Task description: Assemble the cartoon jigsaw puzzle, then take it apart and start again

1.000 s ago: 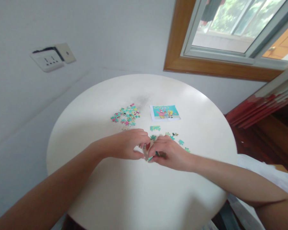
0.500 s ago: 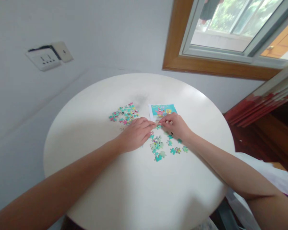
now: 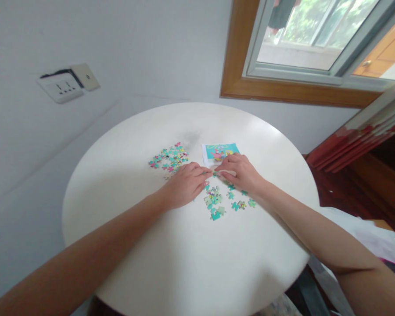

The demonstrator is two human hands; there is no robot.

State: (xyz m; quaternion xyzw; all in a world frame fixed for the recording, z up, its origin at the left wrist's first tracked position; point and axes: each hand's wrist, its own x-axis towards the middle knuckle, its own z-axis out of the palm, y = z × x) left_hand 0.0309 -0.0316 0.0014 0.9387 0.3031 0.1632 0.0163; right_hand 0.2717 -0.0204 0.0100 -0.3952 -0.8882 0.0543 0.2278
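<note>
My left hand [image 3: 188, 184] reaches in palm down, its fingers closed together and their tips at a small green jigsaw puzzle piece [image 3: 215, 174]. From the other side my right hand [image 3: 238, 172] pinches at the same spot, thumb and fingertips bent round the piece. The fingers partly cover it. Just below the hands lies a group of green and yellowish puzzle pieces [image 3: 213, 199], some apparently overlapping or joined. Right of that group, several loose pieces [image 3: 239, 205] are scattered under and beside my right wrist.
A heap of mixed puzzle pieces [image 3: 171, 157] lies beyond my left hand. Past my right hand is a picture card [image 3: 220, 150] with cartoon figures. The round white table [image 3: 171, 259] meets a wall with a socket [image 3: 63, 87]; a window [image 3: 292, 52] is at upper right.
My right hand's fingers have come down and flattened slightly over the piece. My left hand stays nearly in place. The whole view has shifted a little.
</note>
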